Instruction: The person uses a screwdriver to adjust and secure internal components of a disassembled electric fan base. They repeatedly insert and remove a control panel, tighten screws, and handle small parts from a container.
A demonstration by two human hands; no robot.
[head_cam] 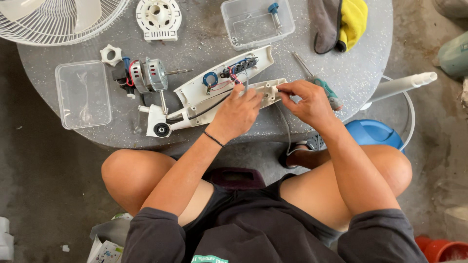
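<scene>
A white fan control housing (195,92) lies open on the round grey table (204,34), with a switch block, a blue dial and coloured wires inside. Its white cover plate (265,90) lies beside it. My left hand (239,112) rests on the cover plate and holds it down. My right hand (304,100) pinches something small at the plate's right end; I cannot tell what it is. A grey cord runs from the housing down over the table edge.
A fan motor (148,75) and a white nut (111,54) lie at the left, next to a clear tub (83,95). A green-handled screwdriver (327,90), a clear box (258,22), a fan guard (58,19), a white disc (158,18) and a yellow-grey cloth (341,22) are nearby.
</scene>
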